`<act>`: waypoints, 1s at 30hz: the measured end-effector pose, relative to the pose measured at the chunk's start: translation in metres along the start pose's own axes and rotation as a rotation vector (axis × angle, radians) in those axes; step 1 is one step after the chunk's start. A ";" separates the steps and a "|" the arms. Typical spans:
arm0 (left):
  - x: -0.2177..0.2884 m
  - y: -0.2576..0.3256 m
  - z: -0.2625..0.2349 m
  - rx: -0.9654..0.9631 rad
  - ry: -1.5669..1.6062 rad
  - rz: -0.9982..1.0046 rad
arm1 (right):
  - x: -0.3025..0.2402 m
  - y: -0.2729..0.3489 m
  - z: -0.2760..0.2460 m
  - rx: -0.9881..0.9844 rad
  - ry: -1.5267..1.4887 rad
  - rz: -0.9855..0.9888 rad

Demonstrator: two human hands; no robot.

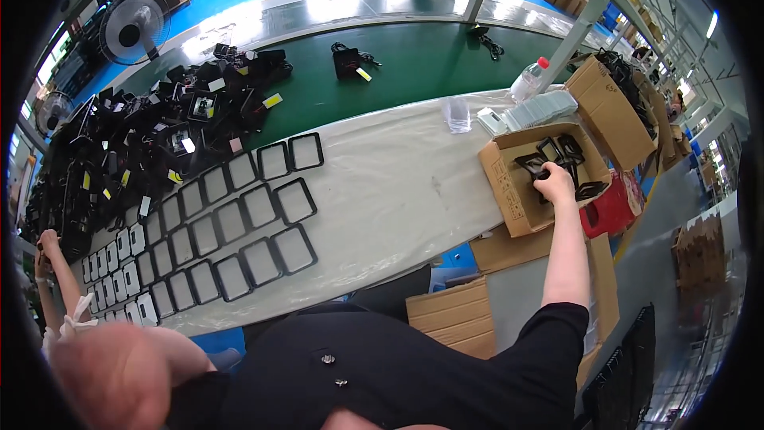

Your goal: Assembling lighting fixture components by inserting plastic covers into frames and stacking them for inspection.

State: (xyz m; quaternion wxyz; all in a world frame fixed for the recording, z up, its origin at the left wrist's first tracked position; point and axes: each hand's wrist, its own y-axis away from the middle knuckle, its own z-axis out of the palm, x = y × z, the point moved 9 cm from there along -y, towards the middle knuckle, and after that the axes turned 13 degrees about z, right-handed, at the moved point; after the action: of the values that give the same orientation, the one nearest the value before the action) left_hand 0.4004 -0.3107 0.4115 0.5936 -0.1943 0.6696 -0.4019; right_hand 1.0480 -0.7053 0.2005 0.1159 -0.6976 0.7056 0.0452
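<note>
The right hand (555, 183) pinches a black frame (528, 162) inside an open carton (497, 191), its walls around the fingers; beyond stand a stack of pale panels (535, 111), a red-capped bottle (528, 81) and a taller carton (609, 119). The left hand (115, 374), too blurred to tell its grip, is nearest the rows of black-rimmed pieces (231, 221), a co-worker's hand (49, 244) past it. Print marks the open carton, handwriting the taller one

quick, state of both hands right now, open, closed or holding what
Left hand: blurred, close to the camera; open or closed cannot be told.
Right hand: fingers curled at black parts in the cardboard box; firm grip cannot be told.
</note>
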 end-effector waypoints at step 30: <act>0.153 0.241 0.393 -1.240 0.660 -0.563 | -0.198 0.014 0.055 -0.068 -0.105 -0.478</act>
State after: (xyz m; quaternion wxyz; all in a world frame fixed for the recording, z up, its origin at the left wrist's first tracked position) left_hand 0.7925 -0.3993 0.1396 0.0192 -0.5261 0.8409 -0.1253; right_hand 1.0395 -0.4996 0.1907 0.1363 -0.8448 0.5117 0.0767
